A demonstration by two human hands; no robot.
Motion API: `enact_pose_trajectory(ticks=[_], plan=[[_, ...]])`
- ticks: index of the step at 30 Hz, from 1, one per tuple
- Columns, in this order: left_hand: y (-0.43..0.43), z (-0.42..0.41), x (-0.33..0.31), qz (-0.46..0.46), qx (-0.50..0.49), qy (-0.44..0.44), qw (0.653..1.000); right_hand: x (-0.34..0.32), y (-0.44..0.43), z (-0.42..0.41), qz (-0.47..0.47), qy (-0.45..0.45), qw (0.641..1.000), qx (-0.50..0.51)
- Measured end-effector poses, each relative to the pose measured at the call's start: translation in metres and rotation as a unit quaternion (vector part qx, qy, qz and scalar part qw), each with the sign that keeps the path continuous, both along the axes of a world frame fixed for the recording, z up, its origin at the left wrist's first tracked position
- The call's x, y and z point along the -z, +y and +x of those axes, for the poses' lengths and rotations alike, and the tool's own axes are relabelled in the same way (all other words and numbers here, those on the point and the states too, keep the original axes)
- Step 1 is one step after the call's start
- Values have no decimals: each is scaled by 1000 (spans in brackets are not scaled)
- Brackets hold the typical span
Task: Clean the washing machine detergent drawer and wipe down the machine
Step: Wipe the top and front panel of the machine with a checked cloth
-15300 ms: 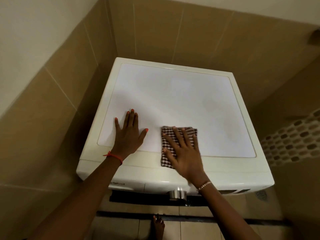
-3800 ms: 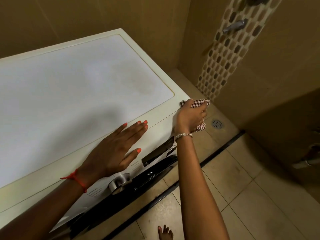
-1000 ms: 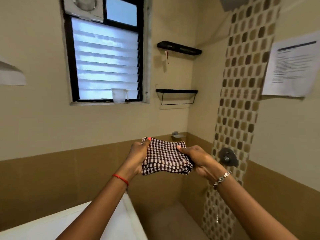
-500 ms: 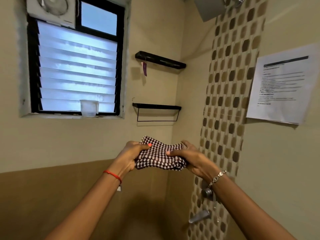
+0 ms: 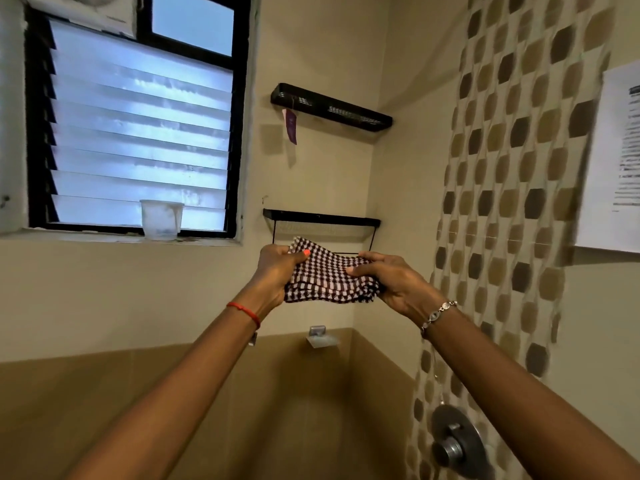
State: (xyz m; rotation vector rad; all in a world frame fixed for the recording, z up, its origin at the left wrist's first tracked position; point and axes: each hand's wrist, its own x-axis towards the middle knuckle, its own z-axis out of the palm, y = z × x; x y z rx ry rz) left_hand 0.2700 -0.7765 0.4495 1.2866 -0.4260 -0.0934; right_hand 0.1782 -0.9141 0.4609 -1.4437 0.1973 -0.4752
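Observation:
I hold a dark-and-white checked cloth [image 5: 329, 278] up in front of the wall with both hands, arms stretched out. My left hand [image 5: 277, 275] grips its left edge, thumb on top. Its right edge is gripped by my right hand [image 5: 391, 282]. The cloth is folded and sags a little between them, just below the lower black wall shelf [image 5: 322, 220]. The washing machine and its detergent drawer are out of view.
A louvred window [image 5: 138, 133] with a clear plastic cup [image 5: 161, 220] on its sill is at the left. An upper black shelf [image 5: 332, 107] hangs above. A shower valve [image 5: 453, 441] sits low right, a paper sheet [image 5: 613, 161] on the right wall.
Since the wiping on the machine top, both hands have lifted the cloth up toward the wall. Over the last second the hands and cloth rose closer to the lower shelf.

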Motion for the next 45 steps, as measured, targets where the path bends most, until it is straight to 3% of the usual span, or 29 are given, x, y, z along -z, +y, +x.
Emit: enact_pose_trajectory(ticks=[13, 27, 36, 41, 45], plan=[[-84, 175, -19, -9, -67, -18, 998, -13, -90, 181, -2, -55, 997, -55], [-149, 368, -88, -17, -203, -84, 975, -87, -167, 390, -6, -57, 992, -111], [-163, 425, -103, 86, -294, -122, 944, -106, -179, 463, -54, -46, 994, -83], [-159, 452, -102, 148, -293, -108, 938, -105, -180, 487, -70, -21, 992, -100], [-158, 456, -100, 275, -286, -145, 906, -104, -183, 494, -175, 54, 977, -108]])
